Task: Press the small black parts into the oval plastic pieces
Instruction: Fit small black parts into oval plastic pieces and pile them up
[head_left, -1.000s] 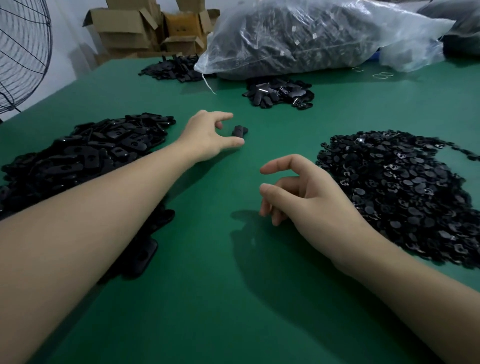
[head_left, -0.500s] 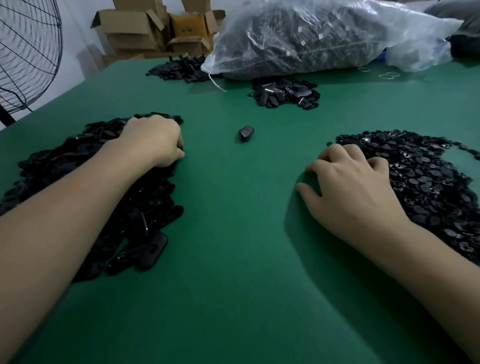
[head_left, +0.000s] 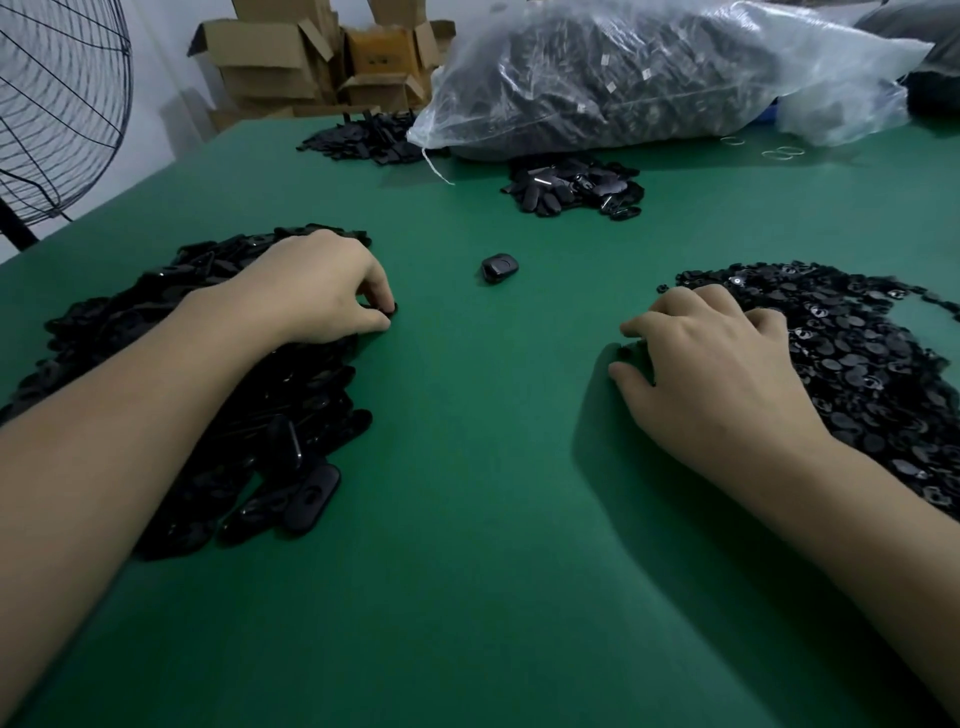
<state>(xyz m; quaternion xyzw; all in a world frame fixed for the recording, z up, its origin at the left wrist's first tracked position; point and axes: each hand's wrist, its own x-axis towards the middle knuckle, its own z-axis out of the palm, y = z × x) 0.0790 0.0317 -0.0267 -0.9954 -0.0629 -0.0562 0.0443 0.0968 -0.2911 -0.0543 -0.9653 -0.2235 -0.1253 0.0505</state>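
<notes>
The left hand (head_left: 322, 291) lay on the inner edge of a heap of black oval plastic pieces (head_left: 156, 322) at the left of the green-topped bench (head_left: 467, 519). Its thumb and fingers were curled and pinched one black oval plastic piece (head_left: 390, 309) at the heap's rim. Well apart from it, the right hand (head_left: 717, 374) rested palm down at the near-left edge of a spread heap of small black round parts (head_left: 857, 364). Its fingers were bent onto the parts, and whether they held one could not be told. Between the two heaps and farther back, a lone black plastic piece (head_left: 498, 267) with a round mark on its face sat by itself on the bench. Beyond it lay a smaller pile of black pieces (head_left: 571, 189), just in front of a big clear plastic bag (head_left: 649, 78) stuffed with dark parts and small pale tags, none of them legible. Brown cardboard boxes (head_left: 291, 57) stood stacked behind; one showed dark print too small to read. A wire fan guard (head_left: 57, 104) stood at the far left.
</notes>
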